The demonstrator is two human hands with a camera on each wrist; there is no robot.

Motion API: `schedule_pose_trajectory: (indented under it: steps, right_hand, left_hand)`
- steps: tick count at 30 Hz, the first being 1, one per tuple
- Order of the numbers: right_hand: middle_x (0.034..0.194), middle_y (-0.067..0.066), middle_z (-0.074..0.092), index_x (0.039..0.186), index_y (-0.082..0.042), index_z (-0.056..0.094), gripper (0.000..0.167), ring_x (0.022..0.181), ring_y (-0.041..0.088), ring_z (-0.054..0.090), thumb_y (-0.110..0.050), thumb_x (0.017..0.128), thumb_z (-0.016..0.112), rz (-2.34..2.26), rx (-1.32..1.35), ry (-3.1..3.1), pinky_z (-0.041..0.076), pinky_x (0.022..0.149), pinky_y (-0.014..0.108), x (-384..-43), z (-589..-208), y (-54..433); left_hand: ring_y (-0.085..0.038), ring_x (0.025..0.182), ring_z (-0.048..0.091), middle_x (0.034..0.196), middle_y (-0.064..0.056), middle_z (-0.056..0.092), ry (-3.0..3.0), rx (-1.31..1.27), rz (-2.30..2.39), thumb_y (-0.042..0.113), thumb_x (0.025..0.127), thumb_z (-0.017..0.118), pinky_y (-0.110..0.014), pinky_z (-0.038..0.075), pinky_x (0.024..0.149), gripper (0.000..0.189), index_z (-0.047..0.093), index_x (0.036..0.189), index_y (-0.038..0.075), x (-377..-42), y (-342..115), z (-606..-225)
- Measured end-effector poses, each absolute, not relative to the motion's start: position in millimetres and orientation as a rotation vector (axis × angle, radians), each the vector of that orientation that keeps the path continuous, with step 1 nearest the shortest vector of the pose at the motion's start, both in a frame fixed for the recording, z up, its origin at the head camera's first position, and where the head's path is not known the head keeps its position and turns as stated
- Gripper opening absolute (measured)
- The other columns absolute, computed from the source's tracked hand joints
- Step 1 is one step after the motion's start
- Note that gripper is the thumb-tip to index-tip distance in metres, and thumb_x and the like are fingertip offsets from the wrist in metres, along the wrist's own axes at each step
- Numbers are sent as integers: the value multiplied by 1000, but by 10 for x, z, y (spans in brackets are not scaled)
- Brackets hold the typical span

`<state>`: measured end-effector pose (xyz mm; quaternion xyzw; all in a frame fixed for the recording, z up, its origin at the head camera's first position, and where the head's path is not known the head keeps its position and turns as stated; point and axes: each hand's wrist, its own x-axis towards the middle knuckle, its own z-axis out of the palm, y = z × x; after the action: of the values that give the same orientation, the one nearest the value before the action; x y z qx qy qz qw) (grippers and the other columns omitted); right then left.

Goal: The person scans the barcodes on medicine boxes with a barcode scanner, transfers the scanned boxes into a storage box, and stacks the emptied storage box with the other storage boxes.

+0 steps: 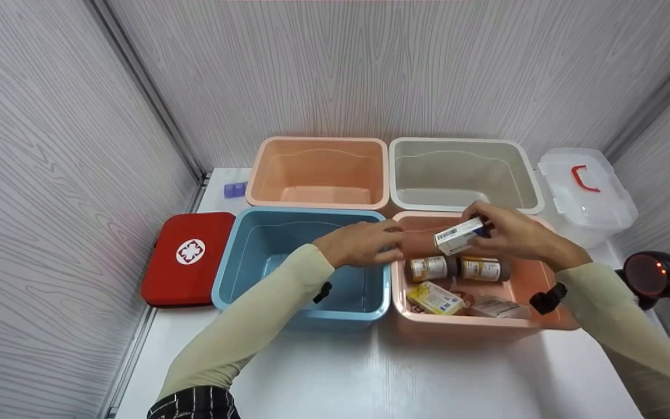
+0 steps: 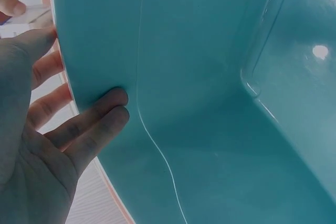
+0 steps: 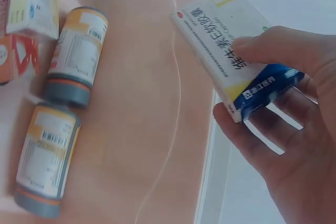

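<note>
My right hand holds a white and blue medicine box above the pink bin. The right wrist view shows the thumb on the printed face of this box and fingers beneath. Inside the pink bin, two brown bottles with white and yellow labels lie on their sides. Nearer its front wall are a yellow and white box and a pale package. At the right rim of the blue bin is my left hand, fingers loosely bent and holding nothing; two fingers overlap the bin's inner wall in the left wrist view.
Behind stand an orange bin and a grey bin. A red first-aid case lies left, near small purple blocks. To the right are a clear lidded box and a black device with red lights.
</note>
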<state>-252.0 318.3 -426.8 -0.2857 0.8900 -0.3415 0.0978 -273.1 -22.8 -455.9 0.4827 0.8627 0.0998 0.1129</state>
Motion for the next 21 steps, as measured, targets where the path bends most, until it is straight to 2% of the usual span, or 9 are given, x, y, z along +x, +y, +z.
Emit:
schedule_pose_trajectory:
  steps: [6, 9, 12, 17, 21]
  right_hand:
    - [117, 8, 72, 135, -10, 68, 41, 97, 11, 66, 3, 97, 76, -1104, -853, 2729, 56, 79, 20, -2411, -4279, 3444]
    - [118, 4, 69, 137, -8, 69, 47, 98, 5, 62, 9, 93, 76, -1140, -863, 2786, 54, 79, 16, -2377, -4295, 3559]
    - [118, 0, 66, 134, -7, 70, 47, 98, 3, 60, 10, 91, 78, -1163, -867, 2830, 51, 79, 14, -2347, -4317, 3653]
    - [116, -8, 67, 136, -3, 66, 45, 100, 0, 64, 7, 94, 78, -1232, -774, 2835, 51, 84, 9, -2287, -4352, 3782]
    - [115, -14, 66, 142, 0, 59, 49, 101, -4, 67, 3, 97, 77, -1281, -644, 2858, 52, 86, 6, -2229, -4371, 3907]
  left_hand:
    - [-32, 146, 58, 170, -13, 44, 2530, 1387, 292, 41, 116, 51, -48, 49, 122, 44, 55, 154, 19, -2729, -234, -4562]
    - [-32, 146, 58, 171, -12, 43, 2525, 1372, 299, 41, 116, 51, -49, 49, 123, 42, 56, 152, 19, -2732, -237, -4555]
    - [-32, 146, 58, 171, -11, 43, 2521, 1353, 307, 41, 116, 52, -49, 49, 123, 43, 55, 154, 21, -2733, -241, -4549]
    - [-32, 148, 57, 172, -10, 42, 2520, 1334, 308, 42, 116, 52, -49, 48, 124, 46, 52, 158, 23, -2731, -238, -4552]
    - [-32, 149, 56, 172, -10, 41, 2514, 1336, 323, 41, 116, 52, -49, 48, 124, 45, 52, 157, 23, -2732, -235, -4566]
